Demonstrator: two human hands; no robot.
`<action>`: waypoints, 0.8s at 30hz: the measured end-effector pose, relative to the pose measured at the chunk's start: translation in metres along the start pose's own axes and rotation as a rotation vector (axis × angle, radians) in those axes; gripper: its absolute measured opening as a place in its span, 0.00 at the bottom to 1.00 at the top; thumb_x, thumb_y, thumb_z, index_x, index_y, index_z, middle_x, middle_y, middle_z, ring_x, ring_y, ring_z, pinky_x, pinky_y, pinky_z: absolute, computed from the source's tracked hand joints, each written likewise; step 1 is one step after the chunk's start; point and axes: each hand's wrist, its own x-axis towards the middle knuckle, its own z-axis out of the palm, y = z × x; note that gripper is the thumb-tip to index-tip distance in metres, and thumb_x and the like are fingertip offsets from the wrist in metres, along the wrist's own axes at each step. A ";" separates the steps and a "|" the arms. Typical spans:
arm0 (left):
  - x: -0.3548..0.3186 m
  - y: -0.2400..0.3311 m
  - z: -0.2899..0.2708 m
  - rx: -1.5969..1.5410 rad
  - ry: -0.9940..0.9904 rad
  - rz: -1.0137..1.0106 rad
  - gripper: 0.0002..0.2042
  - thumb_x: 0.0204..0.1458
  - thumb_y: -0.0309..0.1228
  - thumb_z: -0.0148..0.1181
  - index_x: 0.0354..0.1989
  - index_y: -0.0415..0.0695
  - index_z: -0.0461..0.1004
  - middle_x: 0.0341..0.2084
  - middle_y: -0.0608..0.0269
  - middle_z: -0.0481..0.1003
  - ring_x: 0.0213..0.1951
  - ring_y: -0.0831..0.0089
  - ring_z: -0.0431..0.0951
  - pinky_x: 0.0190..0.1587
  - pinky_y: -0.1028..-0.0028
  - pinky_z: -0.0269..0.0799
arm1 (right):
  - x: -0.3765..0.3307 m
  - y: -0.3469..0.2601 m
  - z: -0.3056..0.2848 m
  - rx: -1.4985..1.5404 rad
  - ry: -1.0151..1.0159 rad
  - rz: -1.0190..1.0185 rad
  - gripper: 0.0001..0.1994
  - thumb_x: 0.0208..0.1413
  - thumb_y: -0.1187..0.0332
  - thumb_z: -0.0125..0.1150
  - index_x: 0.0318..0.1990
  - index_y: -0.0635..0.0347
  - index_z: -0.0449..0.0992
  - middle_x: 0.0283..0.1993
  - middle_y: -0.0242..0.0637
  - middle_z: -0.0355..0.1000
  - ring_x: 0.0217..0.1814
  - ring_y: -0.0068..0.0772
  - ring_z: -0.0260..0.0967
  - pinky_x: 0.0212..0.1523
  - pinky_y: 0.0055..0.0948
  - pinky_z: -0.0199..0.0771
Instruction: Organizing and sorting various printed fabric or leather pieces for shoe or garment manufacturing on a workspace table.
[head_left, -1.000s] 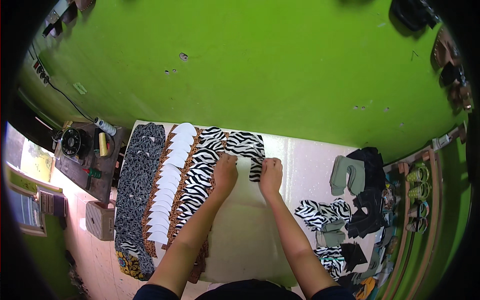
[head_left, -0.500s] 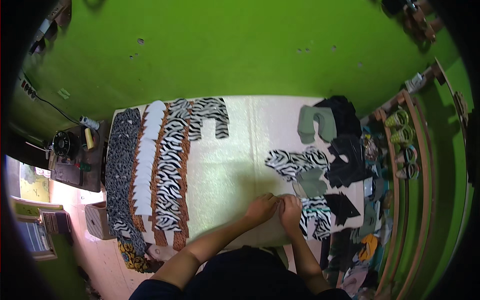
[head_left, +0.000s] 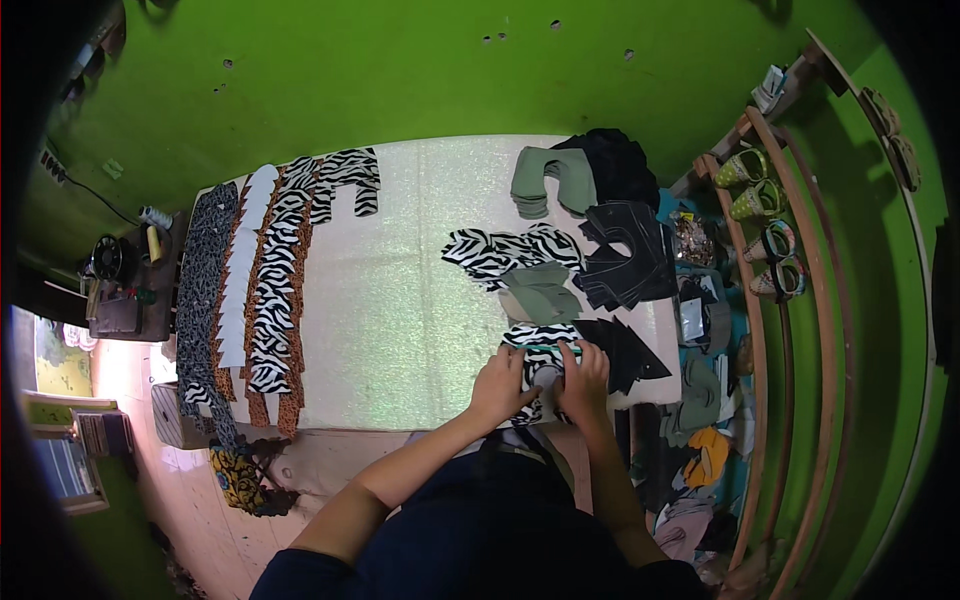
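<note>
Head view: the left hand (head_left: 500, 388) and the right hand (head_left: 585, 382) work at the near right edge of a pale worktop (head_left: 365, 290), a little apart, one on either side of a zebra-print pile (head_left: 540, 336). Fingertips touch its sides; whether the grip pinches tight or only rests there, I cannot tell. Between the thumbs shows a pale grey piece (head_left: 547, 377), and a thin teal strip (head_left: 566, 348) crosses the pile. Half a second ago the hands met just left of this pile; now they are on it, so the handling appears to centre here. Just beyond lie olive pieces (head_left: 543, 303); to the right, black pointed pieces (head_left: 628, 355). Farther off are a second zebra-print heap (head_left: 510, 250), black cut pieces (head_left: 632, 255) and arched grey-green pieces (head_left: 530, 185). Across the bare middle, overlapping rows run along the left side: zebra print (head_left: 271, 345), white (head_left: 235, 290), orange-brown spotted pieces (head_left: 290, 407) and dark scribble-patterned pieces (head_left: 203, 270). Sandals (head_left: 757, 200) sit far right, before a green wall (head_left: 380, 80). No lettering is clear enough to read.
</note>
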 end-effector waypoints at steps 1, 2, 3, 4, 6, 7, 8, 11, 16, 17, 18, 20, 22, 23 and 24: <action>-0.001 0.003 0.006 0.002 0.009 0.000 0.32 0.37 0.38 0.65 0.51 0.37 0.60 0.42 0.48 0.64 0.43 0.53 0.68 0.42 0.64 0.68 | 0.000 0.006 -0.001 -0.019 -0.003 0.015 0.26 0.38 0.71 0.59 0.50 0.58 0.67 0.48 0.46 0.60 0.54 0.49 0.55 0.56 0.49 0.52; -0.003 0.005 0.010 0.005 0.054 -0.054 0.33 0.37 0.38 0.65 0.52 0.37 0.60 0.42 0.48 0.64 0.43 0.53 0.68 0.42 0.64 0.68 | -0.003 0.013 0.001 0.017 -0.005 -0.010 0.25 0.38 0.70 0.61 0.49 0.58 0.67 0.47 0.46 0.60 0.53 0.48 0.56 0.54 0.47 0.53; -0.005 0.008 0.013 0.007 0.097 -0.111 0.33 0.37 0.38 0.65 0.52 0.38 0.59 0.42 0.49 0.64 0.43 0.53 0.68 0.43 0.63 0.68 | -0.004 0.018 0.000 0.020 -0.004 -0.018 0.25 0.38 0.70 0.61 0.49 0.58 0.67 0.47 0.46 0.60 0.53 0.48 0.56 0.54 0.47 0.53; -0.006 0.011 0.015 0.009 0.131 -0.122 0.33 0.36 0.34 0.65 0.53 0.37 0.59 0.40 0.47 0.65 0.42 0.54 0.68 0.43 0.64 0.67 | -0.005 0.020 0.001 0.091 -0.025 0.006 0.25 0.38 0.69 0.62 0.49 0.58 0.67 0.47 0.45 0.60 0.52 0.47 0.56 0.53 0.45 0.54; -0.007 0.014 0.016 0.007 0.160 -0.138 0.33 0.36 0.34 0.65 0.53 0.37 0.59 0.39 0.47 0.65 0.41 0.54 0.68 0.43 0.64 0.67 | -0.003 0.021 -0.003 0.158 -0.012 0.007 0.24 0.38 0.68 0.63 0.47 0.58 0.68 0.46 0.43 0.60 0.50 0.45 0.57 0.49 0.40 0.57; -0.008 0.015 0.016 0.002 0.183 -0.149 0.33 0.36 0.33 0.64 0.53 0.37 0.59 0.39 0.47 0.65 0.41 0.54 0.68 0.43 0.64 0.67 | -0.002 0.022 -0.005 0.164 -0.016 -0.002 0.24 0.38 0.68 0.63 0.47 0.58 0.68 0.46 0.43 0.60 0.50 0.45 0.57 0.49 0.40 0.57; -0.009 0.015 0.016 0.009 0.198 -0.139 0.32 0.36 0.33 0.64 0.52 0.37 0.59 0.38 0.47 0.66 0.40 0.53 0.68 0.42 0.64 0.67 | -0.001 0.022 -0.006 0.194 -0.015 0.010 0.23 0.39 0.68 0.62 0.46 0.58 0.69 0.45 0.43 0.61 0.49 0.45 0.58 0.49 0.40 0.58; -0.016 0.018 0.017 0.005 0.236 -0.162 0.31 0.37 0.32 0.64 0.52 0.37 0.60 0.37 0.48 0.66 0.39 0.53 0.69 0.41 0.64 0.67 | 0.001 0.015 -0.013 0.235 -0.011 -0.006 0.21 0.39 0.69 0.61 0.45 0.59 0.69 0.43 0.42 0.61 0.48 0.46 0.59 0.48 0.40 0.59; -0.023 0.017 -0.001 -0.062 0.325 -0.186 0.30 0.38 0.30 0.61 0.52 0.37 0.59 0.38 0.46 0.65 0.40 0.51 0.68 0.42 0.62 0.66 | 0.016 -0.004 -0.027 0.384 0.007 -0.056 0.19 0.42 0.70 0.59 0.45 0.59 0.69 0.43 0.42 0.62 0.46 0.47 0.61 0.46 0.41 0.62; -0.024 0.014 -0.009 -0.056 0.329 -0.184 0.30 0.38 0.30 0.61 0.52 0.37 0.59 0.38 0.46 0.65 0.40 0.51 0.68 0.42 0.62 0.66 | 0.022 -0.011 -0.025 0.388 0.012 -0.059 0.19 0.42 0.70 0.59 0.45 0.59 0.69 0.43 0.42 0.62 0.46 0.47 0.61 0.46 0.41 0.62; -0.025 0.010 -0.017 -0.086 0.358 -0.193 0.30 0.39 0.30 0.61 0.52 0.36 0.58 0.38 0.45 0.65 0.41 0.51 0.68 0.43 0.62 0.66 | 0.028 -0.017 -0.024 0.433 -0.006 -0.071 0.18 0.42 0.70 0.59 0.45 0.59 0.69 0.43 0.43 0.62 0.47 0.48 0.62 0.46 0.41 0.63; -0.026 0.004 -0.034 -0.130 0.381 -0.252 0.29 0.40 0.30 0.61 0.52 0.36 0.57 0.39 0.44 0.64 0.41 0.50 0.68 0.43 0.63 0.66 | 0.043 -0.033 -0.024 0.516 -0.053 -0.090 0.18 0.44 0.70 0.58 0.46 0.58 0.68 0.44 0.44 0.62 0.47 0.49 0.63 0.45 0.40 0.65; -0.025 -0.009 -0.051 -0.131 0.381 -0.292 0.31 0.40 0.31 0.61 0.53 0.35 0.56 0.41 0.44 0.64 0.43 0.50 0.68 0.44 0.64 0.66 | 0.058 -0.051 -0.017 0.502 -0.039 -0.118 0.18 0.44 0.69 0.58 0.46 0.58 0.68 0.44 0.44 0.62 0.47 0.49 0.63 0.45 0.39 0.65; -0.024 -0.018 -0.059 -0.137 0.374 -0.334 0.32 0.40 0.32 0.62 0.54 0.35 0.55 0.42 0.43 0.63 0.44 0.50 0.68 0.46 0.65 0.65 | 0.067 -0.060 -0.011 0.483 -0.028 -0.139 0.18 0.44 0.69 0.58 0.46 0.57 0.68 0.44 0.44 0.62 0.47 0.49 0.63 0.45 0.39 0.66; -0.024 -0.032 -0.064 -0.085 0.399 -0.341 0.32 0.40 0.32 0.62 0.54 0.35 0.56 0.42 0.43 0.63 0.43 0.50 0.68 0.45 0.64 0.66 | 0.077 -0.068 0.000 0.479 -0.061 -0.149 0.18 0.45 0.68 0.59 0.46 0.56 0.69 0.43 0.43 0.63 0.47 0.48 0.63 0.45 0.39 0.66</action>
